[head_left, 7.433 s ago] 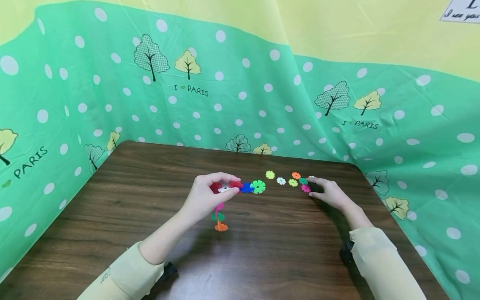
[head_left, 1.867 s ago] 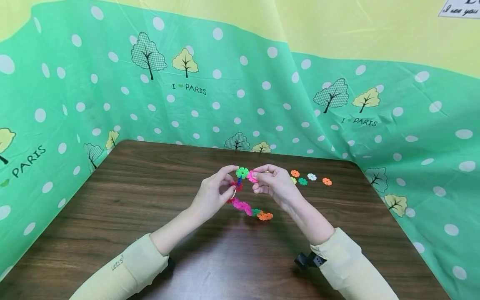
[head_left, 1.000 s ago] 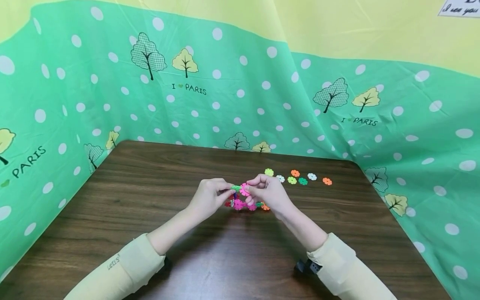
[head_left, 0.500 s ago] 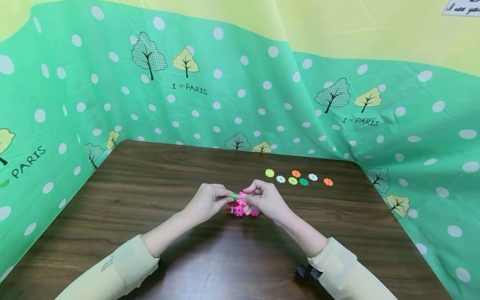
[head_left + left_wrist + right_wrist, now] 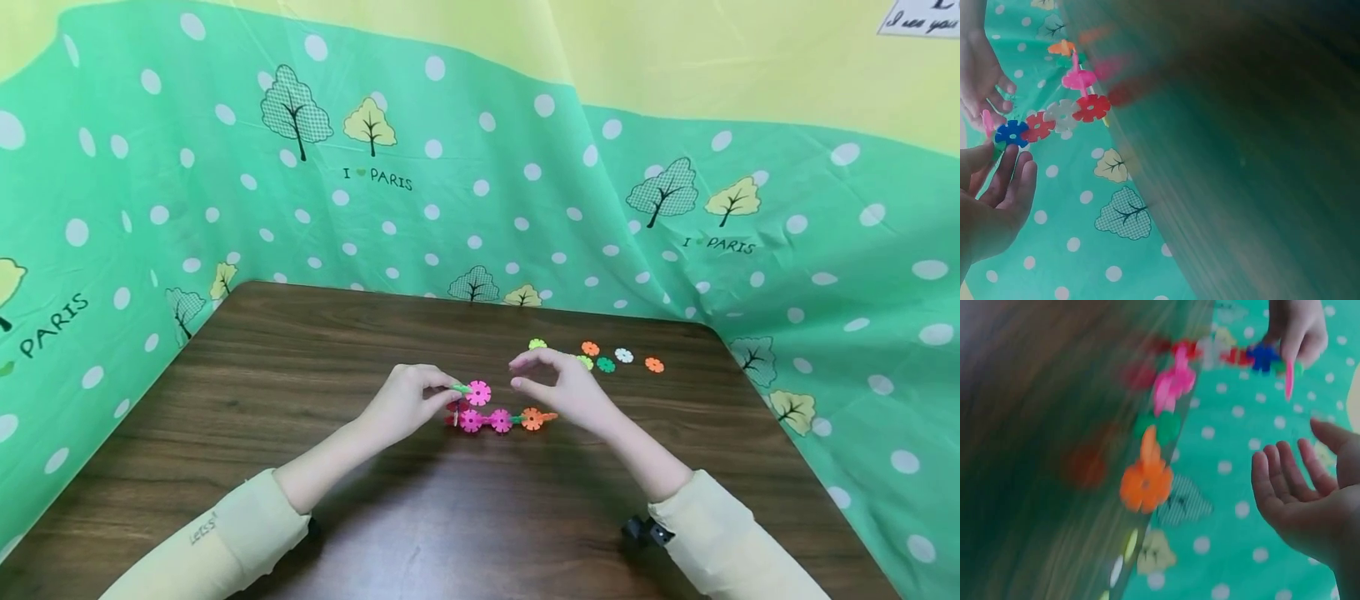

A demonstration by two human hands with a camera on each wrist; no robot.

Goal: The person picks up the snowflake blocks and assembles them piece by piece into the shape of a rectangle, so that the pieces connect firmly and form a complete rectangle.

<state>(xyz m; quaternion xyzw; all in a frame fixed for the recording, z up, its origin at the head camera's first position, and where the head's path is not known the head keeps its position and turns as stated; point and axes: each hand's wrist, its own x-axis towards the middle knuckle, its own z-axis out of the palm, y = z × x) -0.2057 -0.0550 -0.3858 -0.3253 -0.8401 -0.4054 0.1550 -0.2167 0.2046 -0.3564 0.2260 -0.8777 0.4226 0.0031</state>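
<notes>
My left hand [image 5: 405, 402] pinches the light green piece [image 5: 462, 388] of a chain of flower-shaped plastic snowflake discs. A pink disc [image 5: 478, 393] is slotted onto that green piece and stands at the chain's upper end. In the left wrist view, a blue disc [image 5: 1011, 133], red disc [image 5: 1038, 127], white disc [image 5: 1062, 115] and another red disc [image 5: 1092, 108] follow along the chain. It bends there and runs right through pink and green pieces to orange discs [image 5: 532, 419] at its other end. My right hand [image 5: 568, 392] is apart from the chain, holding nothing, fingers loosely bent.
Loose discs lie at the back right of the wooden table [image 5: 247, 375]: yellow-green [image 5: 537, 343], orange [image 5: 590, 348], green [image 5: 606, 365], white [image 5: 624, 356] and another orange disc [image 5: 655, 365]. My right hand hides part of this group. A polka-dot cloth [image 5: 480, 208] hangs behind the table.
My right hand took a pink disc from the loose group and brought it to the chain's green piece. It has now let go and moved right; the pink disc stays on the chain.
</notes>
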